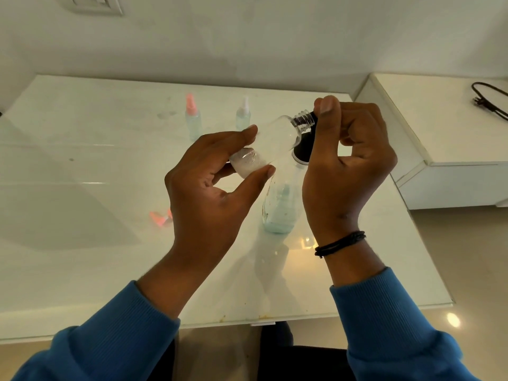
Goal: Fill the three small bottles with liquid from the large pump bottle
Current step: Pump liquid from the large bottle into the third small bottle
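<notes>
Head view, largest first. I see a glossy white table (82, 188) filling most of the frame, with a lower white cabinet (453, 138) off its right side and a black cable (489, 103) lying on that cabinet.

Both arms in blue sleeves (390, 325) come in from the near edge. Right wrist carries a black cord bracelet (341, 243).

Large pump bottle (280, 204) stands upright on the table, right of centre, between the two hands and below them. Pale blue liquid sits low in it. Its black pump head (303, 144) is up by the right hand.

Left hand (211, 193) grips a clear small bottle (264, 147) by its base, thumb and fingers curled round it. The bottle is uncapped, tilted with its threaded neck pointing up-right toward the pump. A little white foamy liquid sits at the base end.

Right hand (349, 160) has its fingers curled at the pump head, thumb on top beside the bottle neck. I can't tell if the spout is inside the neck or just touching it.

Far side of the table: two more small bottles standing upright, apart from each other, one with a pink spray cap (193, 116), one with a white spray cap (243, 114). Both look to hold some pale liquid.

Near-left of the pump bottle, a loose pink cap (160, 217) lies on the table, partly hidden by the left hand.
</notes>
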A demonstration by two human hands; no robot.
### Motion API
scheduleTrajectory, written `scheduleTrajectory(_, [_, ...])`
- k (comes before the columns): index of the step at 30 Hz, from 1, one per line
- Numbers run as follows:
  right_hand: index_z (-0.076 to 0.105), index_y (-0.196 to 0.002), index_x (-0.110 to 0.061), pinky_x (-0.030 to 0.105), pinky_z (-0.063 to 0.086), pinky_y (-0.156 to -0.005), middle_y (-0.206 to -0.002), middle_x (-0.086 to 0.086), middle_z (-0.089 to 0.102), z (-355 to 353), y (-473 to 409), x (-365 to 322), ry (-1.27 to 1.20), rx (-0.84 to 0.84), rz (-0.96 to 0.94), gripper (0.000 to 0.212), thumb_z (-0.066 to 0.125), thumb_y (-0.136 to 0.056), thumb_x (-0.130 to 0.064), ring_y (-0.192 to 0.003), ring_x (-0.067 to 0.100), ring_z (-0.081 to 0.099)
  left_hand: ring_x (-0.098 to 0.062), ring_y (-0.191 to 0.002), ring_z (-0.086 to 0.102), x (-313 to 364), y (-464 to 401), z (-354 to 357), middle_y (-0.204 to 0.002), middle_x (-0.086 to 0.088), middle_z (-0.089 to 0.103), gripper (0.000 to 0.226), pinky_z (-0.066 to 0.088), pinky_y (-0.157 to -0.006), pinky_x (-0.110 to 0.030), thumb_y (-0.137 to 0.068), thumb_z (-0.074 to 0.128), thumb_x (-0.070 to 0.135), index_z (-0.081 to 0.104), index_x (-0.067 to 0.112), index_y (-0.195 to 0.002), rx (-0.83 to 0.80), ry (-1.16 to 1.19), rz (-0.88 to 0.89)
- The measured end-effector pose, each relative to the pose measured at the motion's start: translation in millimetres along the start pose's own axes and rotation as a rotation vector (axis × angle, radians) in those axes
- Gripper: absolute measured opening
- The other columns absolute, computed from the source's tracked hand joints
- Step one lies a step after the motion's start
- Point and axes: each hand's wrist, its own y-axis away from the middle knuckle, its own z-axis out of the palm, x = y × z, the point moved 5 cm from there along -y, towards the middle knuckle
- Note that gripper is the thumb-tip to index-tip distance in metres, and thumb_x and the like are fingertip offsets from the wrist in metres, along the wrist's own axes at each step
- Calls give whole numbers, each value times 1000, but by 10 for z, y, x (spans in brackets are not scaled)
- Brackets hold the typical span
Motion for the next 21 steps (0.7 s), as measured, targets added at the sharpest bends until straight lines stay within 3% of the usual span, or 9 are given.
scheduleTrajectory(4, [69, -74, -5, 50, 48, -65, -76, -6, 62, -18, -11, -2, 17, 5, 7, 26, 64, -99, -13, -67, 15, 54, -16, -110, 68, 9, -1, 7, -121, -5, 71, 42, 60, -89, -25, -86, 85, 17, 70, 3, -123, -4, 3, 6])
scheduleTrajectory(7, [65, -76, -12, 49, 48, -64, -78, -7, 61, -2, 28, 2, 6, 6, 4, 23, 64, -99, -10, -70, 10, 53, -12, -111, 67, 2, 1, 7, -122, -3, 70, 42, 59, -90, -22, -86, 84, 19, 70, 4, -123, 0, -6, -3])
scheduleTrajectory(11, [67, -74, -6, 47, 47, -64, -77, -6, 62, -6, 2, 13, 5, 3, -4, 26, 64, -99, -10, -70, 10, 53, -8, -111, 67, -5, -1, 5, -122, -1, 70, 43, 58, -89, -21, -86, 84, 20, 70, 5, -124, 1, -1, -9])
scheduleTrajectory(15, [67, -72, -5, 51, 47, -65, -75, -4, 63, -29, -18, -10, 27, 12, -14, 29, 63, -100, -13, -67, 18, 54, -16, -110, 68, 3, 8, 16, -121, -5, 71, 43, 61, -89, -27, -86, 84, 19, 70, 4, -124, -5, 14, -4])
scheduleTrajectory(21, [67, -75, -6, 47, 48, -64, -80, -5, 63, 0, 47, 16, 10, -4, -10, 26, 63, -100, -9, -71, 11, 55, -14, -110, 68, -15, 2, -3, -121, -4, 71, 43, 61, -89, -27, -86, 84, 20, 70, 5, -124, 2, 5, -17])
